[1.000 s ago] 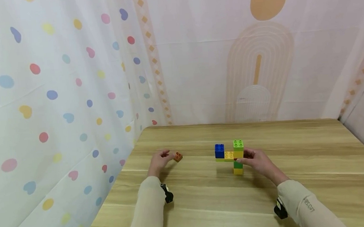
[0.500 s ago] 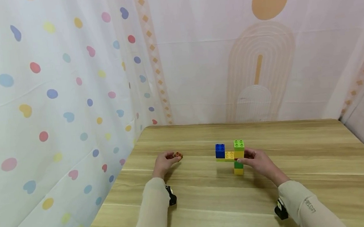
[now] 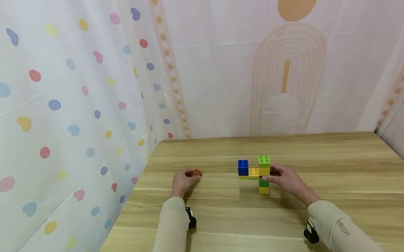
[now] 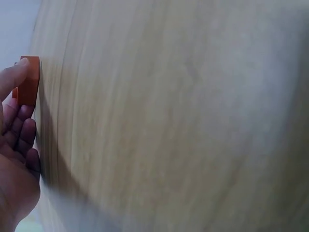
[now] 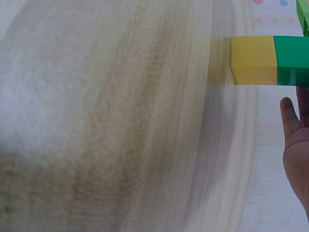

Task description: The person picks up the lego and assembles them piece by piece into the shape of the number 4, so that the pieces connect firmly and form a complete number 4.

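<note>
On the left of the table, my left hand (image 3: 183, 182) pinches a small orange-brown toy brick (image 3: 196, 172) between thumb and fingers. The left wrist view shows the thumb lying on the studded side of this brick (image 4: 30, 82). My right hand (image 3: 287, 179) grips a joined brick build from its right side, at mid-height. Its upright column has a light green brick (image 3: 264, 161) on top, a dark green brick (image 3: 264, 183) lower down and a yellow brick (image 3: 264, 190) at the bottom. A yellow arm (image 3: 253, 172) juts left and bears a blue brick (image 3: 243, 168). Fingers behind the column are partly hidden.
The wood-grain table (image 3: 231, 226) reaches back to a pale patterned curtain (image 3: 216, 81). A dotted curtain (image 3: 65, 152) hangs along the left edge. Dark wrist cameras sit under both sleeves.
My left hand has moved right to the orange-brown brick, and its thumb and fingers have closed on it. The right hand and the brick build have stayed in place.
</note>
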{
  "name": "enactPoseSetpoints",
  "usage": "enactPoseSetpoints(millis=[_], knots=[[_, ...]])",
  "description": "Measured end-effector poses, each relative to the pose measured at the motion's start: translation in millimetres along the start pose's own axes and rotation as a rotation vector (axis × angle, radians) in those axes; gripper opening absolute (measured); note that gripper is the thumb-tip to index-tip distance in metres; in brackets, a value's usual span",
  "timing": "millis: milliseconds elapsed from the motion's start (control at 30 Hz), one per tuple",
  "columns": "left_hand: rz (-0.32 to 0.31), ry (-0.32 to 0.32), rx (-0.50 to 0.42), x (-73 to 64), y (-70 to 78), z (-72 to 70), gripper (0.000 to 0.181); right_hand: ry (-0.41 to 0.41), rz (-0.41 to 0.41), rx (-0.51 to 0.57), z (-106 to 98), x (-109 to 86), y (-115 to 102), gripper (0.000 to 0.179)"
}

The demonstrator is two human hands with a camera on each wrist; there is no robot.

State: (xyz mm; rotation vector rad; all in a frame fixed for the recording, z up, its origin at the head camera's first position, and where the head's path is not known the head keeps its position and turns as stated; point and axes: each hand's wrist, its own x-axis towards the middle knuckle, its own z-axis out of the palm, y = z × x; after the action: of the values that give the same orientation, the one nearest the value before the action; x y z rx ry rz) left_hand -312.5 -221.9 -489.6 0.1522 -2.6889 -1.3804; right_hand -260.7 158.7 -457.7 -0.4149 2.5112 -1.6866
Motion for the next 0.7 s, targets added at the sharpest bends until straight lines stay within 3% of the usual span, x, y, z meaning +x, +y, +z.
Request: enactPoseSetpoints(millis=[167, 333, 433, 700], knots=[[0.002, -0.022, -0.013, 3.5, -1.2, -3.5, 0.032, -0.006, -0.007, 0.004, 0.6, 1.0, 1.1, 0.048], [0.009, -0.038, -0.095, 11.8, 2.9, -13.0, 0.037, -0.004, -0.001, 0.023, 0.9, 2.2, 2.7, 0.047], [0.040, -0.041, -0.135, 16.8, 14.5, -20.2, 0.036, -0.001, 0.006, 0.021, 0.7, 2.4, 3.3, 0.047], [0.145, -0.064, -0.132, 29.9, 55.8, -32.0, 0.040, -0.003, -0.004, 0.010, 0.9, 1.0, 2.9, 0.048]])
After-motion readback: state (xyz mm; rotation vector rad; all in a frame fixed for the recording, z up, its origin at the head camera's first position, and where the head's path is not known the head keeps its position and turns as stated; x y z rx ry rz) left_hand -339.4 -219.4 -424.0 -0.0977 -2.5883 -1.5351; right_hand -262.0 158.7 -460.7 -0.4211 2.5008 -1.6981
